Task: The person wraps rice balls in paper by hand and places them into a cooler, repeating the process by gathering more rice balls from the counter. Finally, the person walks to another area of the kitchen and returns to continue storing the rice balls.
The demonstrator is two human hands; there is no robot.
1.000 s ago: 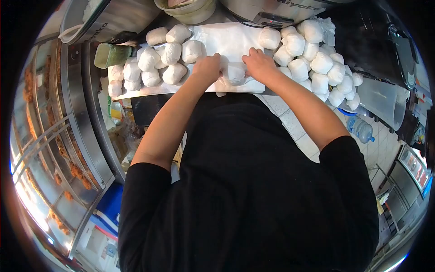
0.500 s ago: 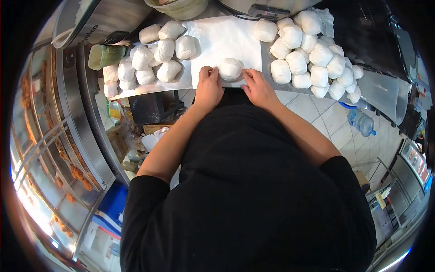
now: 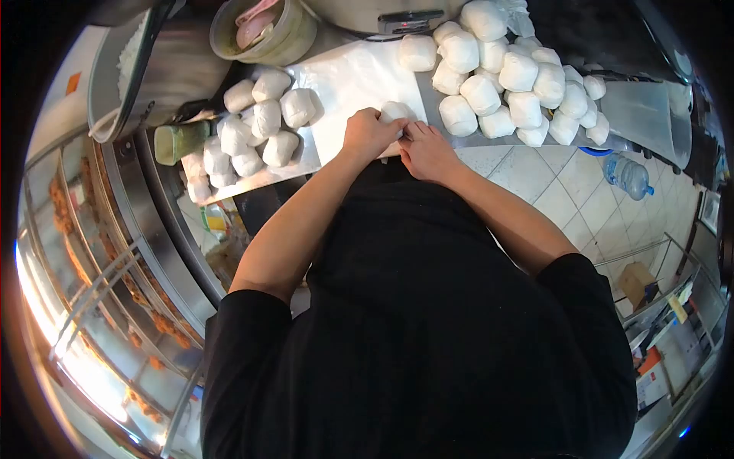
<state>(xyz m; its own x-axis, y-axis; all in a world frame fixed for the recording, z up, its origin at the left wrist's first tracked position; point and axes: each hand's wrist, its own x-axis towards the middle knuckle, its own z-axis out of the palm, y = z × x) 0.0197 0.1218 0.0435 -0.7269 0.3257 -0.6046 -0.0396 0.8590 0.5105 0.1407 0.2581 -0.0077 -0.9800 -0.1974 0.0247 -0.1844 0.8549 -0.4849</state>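
A round white bundle point(image 3: 394, 111), seemingly wrapped in paper, sits at the near edge of a stack of white paper sheets point(image 3: 352, 84). My left hand point(image 3: 370, 133) is closed at its left and near side, fingers gripping the wrapping. Close against it, my right hand point(image 3: 428, 151) pinches the near right side of the same bundle, fingertips touching those of the left. My hands cover much of the bundle, and what is inside the wrapping is hidden.
Several similar white bundles point(image 3: 266, 118) lie to the left, and a larger pile point(image 3: 524, 107) stands at the right. Behind are a round tub point(image 3: 284, 42) and a steel container point(image 3: 352, 11). A greenish container point(image 3: 181, 143) is at far left; a water bottle point(image 3: 628, 177) lies on the floor.
My left hand has moved over the near side of the bundle, and the two hands have come together. The head view has shifted, bringing more of the tub into sight.
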